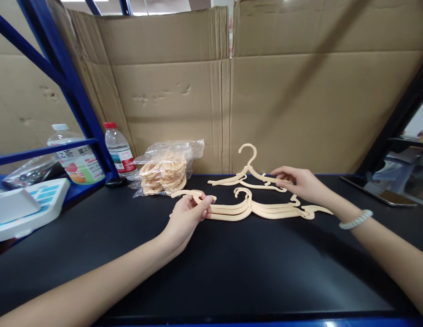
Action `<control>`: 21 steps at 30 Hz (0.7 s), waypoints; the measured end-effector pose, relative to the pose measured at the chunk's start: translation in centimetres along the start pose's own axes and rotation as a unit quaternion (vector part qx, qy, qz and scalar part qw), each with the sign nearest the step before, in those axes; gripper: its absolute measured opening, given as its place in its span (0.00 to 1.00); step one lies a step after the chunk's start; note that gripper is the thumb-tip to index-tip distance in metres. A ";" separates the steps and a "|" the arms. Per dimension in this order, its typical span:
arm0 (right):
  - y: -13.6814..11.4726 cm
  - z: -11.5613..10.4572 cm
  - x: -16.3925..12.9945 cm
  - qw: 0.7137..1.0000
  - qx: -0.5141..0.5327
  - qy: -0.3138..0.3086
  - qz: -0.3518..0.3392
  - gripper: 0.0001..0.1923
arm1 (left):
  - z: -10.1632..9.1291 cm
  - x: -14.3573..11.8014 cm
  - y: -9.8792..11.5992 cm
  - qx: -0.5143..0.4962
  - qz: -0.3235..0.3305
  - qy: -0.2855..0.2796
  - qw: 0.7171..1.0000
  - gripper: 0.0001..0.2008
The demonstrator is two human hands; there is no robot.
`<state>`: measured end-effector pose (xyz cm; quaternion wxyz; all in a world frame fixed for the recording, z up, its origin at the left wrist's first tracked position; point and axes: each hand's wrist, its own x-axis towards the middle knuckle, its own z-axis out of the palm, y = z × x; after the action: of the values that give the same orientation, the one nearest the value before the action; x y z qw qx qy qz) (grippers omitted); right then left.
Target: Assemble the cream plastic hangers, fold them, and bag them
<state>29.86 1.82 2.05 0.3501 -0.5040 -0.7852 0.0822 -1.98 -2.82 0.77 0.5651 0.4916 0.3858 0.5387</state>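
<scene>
Two or more cream plastic clothes hangers (231, 212) lie together on the black table, hooks toward the cardboard. My left hand (191, 213) is closed around their left end, thumb and fingers pinching it. Behind them is another cream hanger (255, 171) with its hook pointing up, its lower parts resting near the table's back edge. The fingers of my right hand (296, 181) are closed on this hanger's right arm. A beaded or coiled pale bracelet (355, 220) circles my right wrist.
A clear plastic bag (166, 170) full of cream hanger parts sits at the back. Left of it stand a red-capped bottle (119, 152) and a blue metal frame (57, 68). Cardboard (300, 91) walls the back. A flat dark tablet-like object (378, 190) lies far right.
</scene>
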 end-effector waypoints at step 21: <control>-1.0 -3.1 -0.6 0.985 0.101 -0.135 0.022 0.19 | -0.4 0.4 0.1 -0.106 -0.053 -0.088 0.989 0.08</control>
<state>31.27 0.19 4.59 0.2877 -0.4678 -0.8017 0.2359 -2.38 -2.36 0.79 0.6735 0.4529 0.3009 0.5007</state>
